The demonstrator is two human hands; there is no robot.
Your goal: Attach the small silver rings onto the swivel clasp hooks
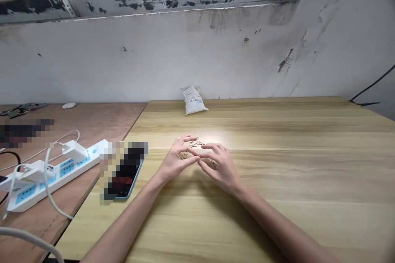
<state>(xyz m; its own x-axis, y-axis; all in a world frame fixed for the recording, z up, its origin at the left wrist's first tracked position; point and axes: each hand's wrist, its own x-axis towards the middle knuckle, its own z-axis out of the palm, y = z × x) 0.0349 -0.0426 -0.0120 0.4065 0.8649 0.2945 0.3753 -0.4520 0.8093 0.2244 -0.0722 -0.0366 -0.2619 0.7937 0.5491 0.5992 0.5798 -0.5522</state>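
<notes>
My left hand [176, 158] and my right hand [221, 165] meet over the wooden table, fingertips almost touching. Between their thumbs and index fingers is a small gold-coloured metal piece [199, 155], too tiny to name for certain; both hands seem to pinch it. Just beyond the fingers lie several small metal rings and clasps [195, 144]. Another pair of rings [184, 155] shows inside the curl of my left hand. Under my right palm, more metal pieces [214, 164] are partly hidden.
A white plastic packet [194, 100] with a printed label stands near the wall. Left of my forearm lies a phone [125, 189], partly pixelated. On the adjoining brown table are a white power strip [66, 172], plugged-in chargers [74, 151] and loose cables [47, 181].
</notes>
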